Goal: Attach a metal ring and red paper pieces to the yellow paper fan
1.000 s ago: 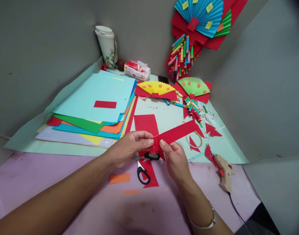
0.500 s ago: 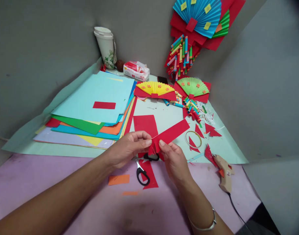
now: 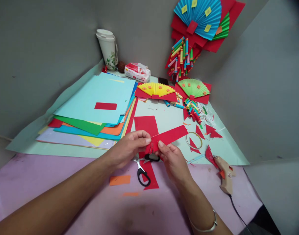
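Observation:
Both hands pinch a red paper strip (image 3: 172,134) at its pleated near end, above the table. My left hand (image 3: 130,148) grips the folds from the left with thumb and fingertips closed. From the right, my right hand (image 3: 172,160) pinches the same folded end, and the flat part of the strip runs up and right from it. Black-handled scissors (image 3: 142,171) lie on a red paper piece (image 3: 150,174) just below the hands. A larger red rectangle (image 3: 146,125) lies behind them.
A stack of coloured paper sheets (image 3: 95,104) lies at left. Yellow (image 3: 155,88) and green (image 3: 193,87) paper fans sit at the back, a blue fan (image 3: 200,16) on the wall. A glue gun (image 3: 225,173), tape ring (image 3: 194,139), red scraps, a cup (image 3: 107,47) and tissue pack (image 3: 137,71) are around.
The flat part of the red strip has grown shorter as more of it is gathered into pleats between my fingers. Both hands stayed in nearly the same spot.

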The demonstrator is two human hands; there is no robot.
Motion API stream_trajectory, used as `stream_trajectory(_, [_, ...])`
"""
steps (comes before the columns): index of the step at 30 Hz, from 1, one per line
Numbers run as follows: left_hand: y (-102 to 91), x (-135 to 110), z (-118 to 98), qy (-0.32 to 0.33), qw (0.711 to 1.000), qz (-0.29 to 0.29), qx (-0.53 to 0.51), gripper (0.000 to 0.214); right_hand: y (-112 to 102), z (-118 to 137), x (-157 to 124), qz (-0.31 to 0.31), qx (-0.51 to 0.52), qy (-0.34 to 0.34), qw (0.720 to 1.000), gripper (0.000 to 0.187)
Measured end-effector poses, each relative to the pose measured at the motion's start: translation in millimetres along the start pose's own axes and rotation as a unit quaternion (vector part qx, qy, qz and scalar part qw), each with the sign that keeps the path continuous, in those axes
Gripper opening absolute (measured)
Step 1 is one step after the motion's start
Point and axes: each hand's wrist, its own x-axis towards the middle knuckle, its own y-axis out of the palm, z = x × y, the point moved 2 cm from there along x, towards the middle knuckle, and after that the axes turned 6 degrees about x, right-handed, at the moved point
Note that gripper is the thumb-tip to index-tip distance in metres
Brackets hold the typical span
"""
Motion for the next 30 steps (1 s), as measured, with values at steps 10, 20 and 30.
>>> stream_trajectory(10, [-17.4, 8.3, -4.7, 0.051, 0.992, -0.1, -0.055, 0.007, 4.6, 16.8, -2.7, 0.1, -0.294, -0.093, 0.946, 0.017])
stream_trajectory(20, [-29.1, 10.4, -14.4, 0.097, 0.981, -0.163, -0.038, 0.012, 14.8, 13.8, -16.2, 0.143, -0.618, -0.227, 0.739, 0.029])
stream_trajectory(30, [-33.9, 12.6, -15.7, 0.104, 0.977, -0.185, -0.027, 0.014, 20.9, 9.9, -31.3, 0.18, -0.668, -0.203, 0.693, 0.026])
